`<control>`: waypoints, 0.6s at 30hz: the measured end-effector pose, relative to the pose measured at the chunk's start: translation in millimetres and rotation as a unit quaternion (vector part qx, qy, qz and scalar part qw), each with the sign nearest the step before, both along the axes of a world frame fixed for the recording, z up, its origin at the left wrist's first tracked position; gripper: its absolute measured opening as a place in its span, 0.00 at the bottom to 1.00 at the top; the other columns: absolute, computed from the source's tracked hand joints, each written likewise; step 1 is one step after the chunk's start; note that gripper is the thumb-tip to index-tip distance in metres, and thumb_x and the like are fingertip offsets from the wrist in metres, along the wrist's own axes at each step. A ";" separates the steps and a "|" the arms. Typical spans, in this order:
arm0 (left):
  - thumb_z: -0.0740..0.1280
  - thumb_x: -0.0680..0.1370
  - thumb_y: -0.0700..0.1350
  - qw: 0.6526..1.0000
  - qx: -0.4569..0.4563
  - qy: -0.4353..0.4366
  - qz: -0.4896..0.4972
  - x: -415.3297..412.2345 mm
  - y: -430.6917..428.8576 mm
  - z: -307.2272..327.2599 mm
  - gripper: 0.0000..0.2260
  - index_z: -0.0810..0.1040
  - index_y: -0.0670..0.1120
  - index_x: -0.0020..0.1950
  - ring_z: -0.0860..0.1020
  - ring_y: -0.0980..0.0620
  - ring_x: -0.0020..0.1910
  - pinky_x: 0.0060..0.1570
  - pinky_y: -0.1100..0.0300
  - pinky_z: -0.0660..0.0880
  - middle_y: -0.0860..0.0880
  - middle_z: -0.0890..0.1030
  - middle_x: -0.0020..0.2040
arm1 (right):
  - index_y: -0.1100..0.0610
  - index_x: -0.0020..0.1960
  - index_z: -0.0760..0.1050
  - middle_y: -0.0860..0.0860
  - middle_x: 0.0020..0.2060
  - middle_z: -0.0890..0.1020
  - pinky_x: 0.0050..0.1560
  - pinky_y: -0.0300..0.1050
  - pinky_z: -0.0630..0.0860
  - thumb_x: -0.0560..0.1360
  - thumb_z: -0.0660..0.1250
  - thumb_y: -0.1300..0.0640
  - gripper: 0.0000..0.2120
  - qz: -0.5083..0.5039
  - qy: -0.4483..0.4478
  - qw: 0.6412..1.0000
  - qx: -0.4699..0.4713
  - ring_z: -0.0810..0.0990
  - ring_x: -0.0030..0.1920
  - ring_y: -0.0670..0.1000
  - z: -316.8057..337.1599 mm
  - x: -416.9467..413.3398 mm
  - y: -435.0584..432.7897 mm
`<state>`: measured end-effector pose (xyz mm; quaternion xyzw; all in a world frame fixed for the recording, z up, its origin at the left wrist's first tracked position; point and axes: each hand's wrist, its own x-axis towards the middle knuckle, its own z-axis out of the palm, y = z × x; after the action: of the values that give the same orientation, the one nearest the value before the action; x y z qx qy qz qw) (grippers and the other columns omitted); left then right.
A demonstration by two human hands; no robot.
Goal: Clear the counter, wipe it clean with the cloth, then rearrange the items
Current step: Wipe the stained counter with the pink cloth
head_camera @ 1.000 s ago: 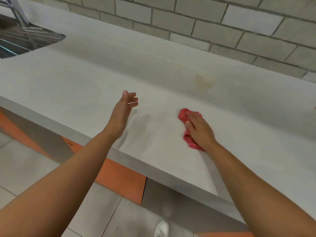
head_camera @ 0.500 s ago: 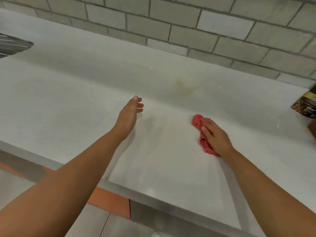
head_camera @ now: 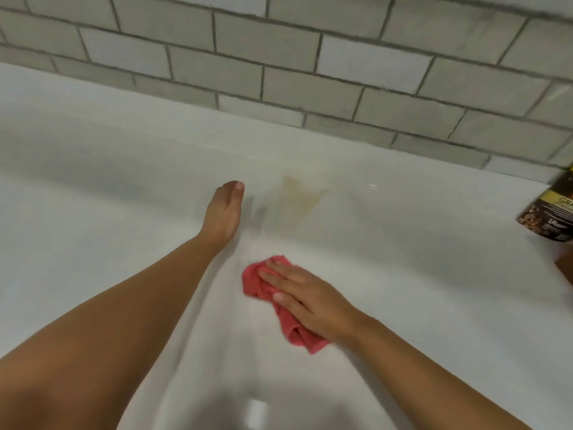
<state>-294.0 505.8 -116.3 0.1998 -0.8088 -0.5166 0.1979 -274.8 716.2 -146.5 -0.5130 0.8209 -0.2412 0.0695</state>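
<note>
A crumpled red cloth (head_camera: 262,282) lies on the white counter (head_camera: 108,187) near the middle of the view. My right hand (head_camera: 305,297) presses flat on the cloth, fingers straight and pointing left. My left hand (head_camera: 223,212) hovers above the counter to the cloth's upper left, fingers together and held edge-on, holding nothing. A yellowish stain (head_camera: 302,193) marks the counter behind the cloth, just right of my left hand.
A dark granola packet (head_camera: 552,212) stands at the right edge of the counter. A grey brick-tiled wall (head_camera: 294,72) runs along the back. A brown object (head_camera: 566,268) peeks in below the packet.
The view has shifted right and closer to the counter, so the sink is out of sight. My right hand has slid the cloth leftward, nearer to me. The left hand has stayed hovering.
</note>
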 end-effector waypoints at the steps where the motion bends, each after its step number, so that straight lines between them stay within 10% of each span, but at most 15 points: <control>1: 0.50 0.82 0.53 1.000 -0.006 0.002 0.008 -7.6 -3.4 -2.1 0.21 0.65 0.44 0.71 0.65 0.49 0.69 0.60 0.65 0.56 0.46 0.68 0.70 | 0.55 0.72 0.64 0.45 0.71 0.63 0.73 0.31 0.48 0.79 0.47 0.42 0.27 -0.007 -0.015 1.000 -0.015 0.57 0.73 0.42 -1.7 -17.1 10.9; 5: 0.52 0.82 0.55 0.998 0.007 0.014 0.059 -24.1 -13.4 -19.0 0.22 0.65 0.45 0.71 0.66 0.50 0.69 0.63 0.65 0.58 0.48 0.69 0.70 | 0.56 0.71 0.64 0.51 0.70 0.67 0.68 0.26 0.53 0.81 0.56 0.60 0.18 -0.194 0.015 0.981 -0.008 0.64 0.72 0.55 -10.5 -126.6 55.2; 10: 0.53 0.81 0.56 0.997 -0.004 0.022 0.069 -31.1 -15.6 -26.8 0.23 0.65 0.46 0.72 0.66 0.51 0.70 0.63 0.65 0.58 0.49 0.68 0.71 | 0.67 0.62 0.74 0.65 0.62 0.75 0.60 0.56 0.74 0.79 0.51 0.59 0.20 -0.417 0.058 0.906 0.041 0.75 0.62 0.64 -8.6 -235.3 43.3; 18: 0.52 0.81 0.55 0.998 -0.027 0.008 0.063 -32.1 -16.0 -25.4 0.22 0.65 0.45 0.72 0.66 0.50 0.70 0.62 0.65 0.58 0.47 0.69 0.70 | 0.60 0.75 0.56 0.56 0.75 0.58 0.74 0.44 0.42 0.80 0.43 0.46 0.28 -0.251 0.069 0.960 0.100 0.55 0.75 0.55 -8.8 -180.5 -46.1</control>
<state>-326.1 489.8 -141.8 0.2408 -0.8065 -0.4829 0.2418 -455.3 670.1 -155.4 -0.2963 0.9460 -0.1316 0.0003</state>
